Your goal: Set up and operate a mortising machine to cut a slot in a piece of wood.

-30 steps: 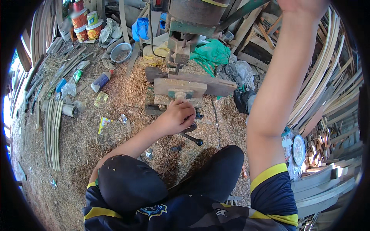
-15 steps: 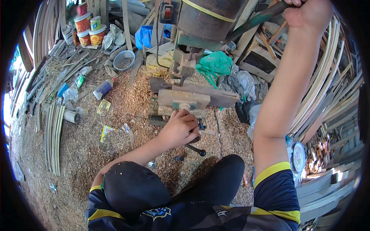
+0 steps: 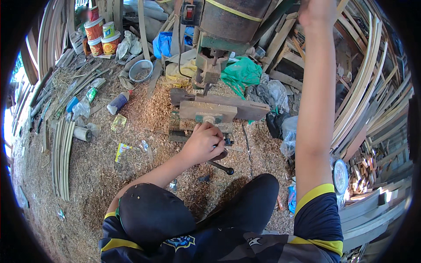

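In front of me stands a drill press with a rusty motor housing [image 3: 234, 19]. Beneath its spindle a wooden block [image 3: 208, 111] is held in a vise, beside a longer wooden board [image 3: 250, 107] behind it. My left hand [image 3: 204, 142] is closed at the front of the vise, on its crank, whose knobbed rod [image 3: 221, 167] sticks out below my fingers. What the fingers wrap is partly hidden. High at the top edge, my right hand [image 3: 316, 13] is at the press's long lever [image 3: 272, 23], its fingers blurred and cut off by the edge.
Wood shavings [image 3: 144, 103] cover the ground. Stacked paint buckets [image 3: 94, 30], a grey basin [image 3: 141, 71] and a bottle [image 3: 117, 101] lie to the left. Plastic bags, among them a green one [image 3: 241, 75], lie behind the press. Curved wood strips [image 3: 362, 87] lean at the right.
My right hand has moved left and up toward the top edge, the arm straightening, and the lever has swung upward with it. My left hand stays at the vise, nearly still.
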The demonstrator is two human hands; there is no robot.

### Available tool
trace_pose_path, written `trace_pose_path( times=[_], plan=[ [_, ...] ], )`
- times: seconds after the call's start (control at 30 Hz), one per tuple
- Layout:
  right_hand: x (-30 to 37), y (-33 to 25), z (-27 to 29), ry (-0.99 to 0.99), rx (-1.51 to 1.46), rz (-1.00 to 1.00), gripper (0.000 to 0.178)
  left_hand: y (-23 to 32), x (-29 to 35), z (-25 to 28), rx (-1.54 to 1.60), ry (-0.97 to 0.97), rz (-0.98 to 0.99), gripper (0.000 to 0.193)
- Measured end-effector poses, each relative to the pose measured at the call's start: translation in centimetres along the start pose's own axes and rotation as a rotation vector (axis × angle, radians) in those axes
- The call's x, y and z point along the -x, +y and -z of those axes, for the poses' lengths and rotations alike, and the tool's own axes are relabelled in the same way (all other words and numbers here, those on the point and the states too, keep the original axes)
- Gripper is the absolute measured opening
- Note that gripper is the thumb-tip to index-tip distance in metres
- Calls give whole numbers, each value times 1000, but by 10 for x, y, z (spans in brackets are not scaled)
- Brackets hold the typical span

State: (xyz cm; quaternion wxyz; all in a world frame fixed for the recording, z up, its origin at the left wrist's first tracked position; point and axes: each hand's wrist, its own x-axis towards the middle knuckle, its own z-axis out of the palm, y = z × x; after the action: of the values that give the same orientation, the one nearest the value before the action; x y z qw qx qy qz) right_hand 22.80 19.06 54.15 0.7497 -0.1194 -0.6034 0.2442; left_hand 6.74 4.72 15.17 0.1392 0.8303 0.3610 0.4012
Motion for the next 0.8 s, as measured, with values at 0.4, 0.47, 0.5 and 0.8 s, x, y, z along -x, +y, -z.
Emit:
trace_pose_path(
  times=[0.4,0.47,0.5,0.8],
  plan=[
    [322,88,150,129,533,-499,25,-2,3,0,94,-2,-35,22],
    [408,105,174,77,679,-611,24,5,2,4,63,-25,-15,21],
    [442,105,175,60,799,-676,24,3,5,5,63,-26,-1,21],
    [493,99,161,-30,640,-1005,47,-1,8,6,42,-24,9,18]
  ],
)
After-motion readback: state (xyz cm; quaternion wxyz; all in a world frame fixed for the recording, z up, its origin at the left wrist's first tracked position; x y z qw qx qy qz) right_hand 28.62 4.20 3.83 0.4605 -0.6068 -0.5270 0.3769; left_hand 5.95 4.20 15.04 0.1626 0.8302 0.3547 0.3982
